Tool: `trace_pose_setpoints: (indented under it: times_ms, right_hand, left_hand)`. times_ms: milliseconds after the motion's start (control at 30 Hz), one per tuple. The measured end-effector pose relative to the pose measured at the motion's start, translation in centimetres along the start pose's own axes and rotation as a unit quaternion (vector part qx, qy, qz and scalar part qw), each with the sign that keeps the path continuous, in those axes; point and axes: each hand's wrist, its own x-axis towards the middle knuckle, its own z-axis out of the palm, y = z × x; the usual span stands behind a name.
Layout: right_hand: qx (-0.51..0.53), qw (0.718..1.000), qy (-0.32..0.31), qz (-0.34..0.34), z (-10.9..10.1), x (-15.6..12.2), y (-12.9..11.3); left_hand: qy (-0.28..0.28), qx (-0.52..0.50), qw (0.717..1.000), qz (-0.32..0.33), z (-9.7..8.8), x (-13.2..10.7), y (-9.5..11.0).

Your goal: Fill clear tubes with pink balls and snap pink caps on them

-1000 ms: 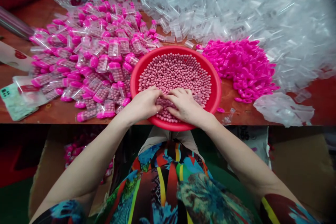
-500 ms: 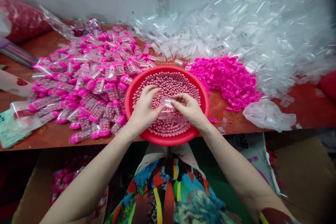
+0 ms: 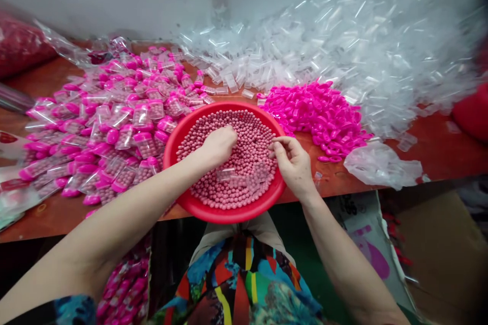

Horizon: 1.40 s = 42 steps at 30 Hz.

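A red plastic bowl [image 3: 224, 216] full of small pink beads [image 3: 247, 134] stands at the table's front edge. My left hand [image 3: 221, 144] is closed low over the beads, knuckles up; its fingertips are hidden. At the bowl's right rim is my right hand [image 3: 295, 160], thumb and index finger pinched near each other. Whatever its fingertips may hold is too small to make out. Between the hands and nearer me, a clear plastic case [image 3: 227, 174] lies on the beads.
Left of the bowl spreads a heap of bead-filled cases with pink caps [image 3: 125, 122]. Loose pink caps [image 3: 316, 117] are piled right of it. Many clear cases [image 3: 324, 45] lie along the wall, near a crumpled plastic bag [image 3: 381, 165]. A box under the table holds more pink-capped cases [image 3: 125, 284].
My hands were together over the bowl around a clear case and are now apart. The left is down at the beads; the right has shifted to the right rim. The view has shifted slightly.
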Motion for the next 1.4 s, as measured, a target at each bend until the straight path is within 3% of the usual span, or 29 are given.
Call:
trace_pose_setpoints:
  times_ms: [200, 367, 433, 567, 600, 733, 867, 967, 1067, 1267, 1400]
  right_hand:
    - [-0.041, 0.998, 0.041, -0.032, 0.4, -1.2, 0.4]
    - [-0.025, 0.998, 0.061, -0.020, 0.5, -1.3, 0.9]
    - [-0.016, 0.998, 0.058, -0.018, 0.4, -1.3, 0.9]
    - [-0.006, 0.999, 0.039, -0.020, 0.2, -1.0, 0.7]
    - [-0.007, 0.999, 0.030, -0.021, 0.2, -0.8, 0.6]
    - [-0.007, 0.999, -0.033, -0.029, 0.6, 0.4, -0.7]
    - [-0.021, 0.989, -0.126, -0.080, 1.4, 1.6, -2.8]
    - [-0.043, 0.970, -0.193, -0.142, 2.0, 1.8, -4.2]
    - [-0.053, 0.957, -0.231, -0.168, 2.5, 1.5, -4.9]
    - [-0.097, 0.926, -0.309, -0.194, 2.5, 0.8, -6.1]
    - [-0.122, 0.921, -0.327, -0.171, 2.4, 0.3, -6.6]
  left_hand:
    - [0.021, -0.105, 0.994, -0.031, 4.2, 3.5, 2.2]
    - [0.056, -0.229, 0.968, -0.083, 5.4, 3.6, 2.7]
    - [0.062, -0.339, 0.935, -0.082, 5.2, 3.1, 2.7]
    - [0.063, -0.589, 0.802, -0.076, 3.5, 1.3, 2.8]
    - [0.055, -0.614, 0.783, -0.078, 2.9, 0.6, 2.9]
    - [-0.006, -0.673, 0.735, -0.082, 0.7, -2.3, 2.8]
    - [-0.086, -0.729, 0.676, -0.068, -0.3, -5.1, 2.7]
    - [-0.081, -0.759, 0.640, -0.088, -0.4, -6.8, 2.5]
    - [-0.049, -0.767, 0.631, -0.108, -0.5, -8.0, 2.3]
    - [-0.020, -0.727, 0.673, -0.135, -1.1, -9.1, 1.8]
    - [-0.023, -0.726, 0.673, -0.142, -1.0, -9.3, 1.3]
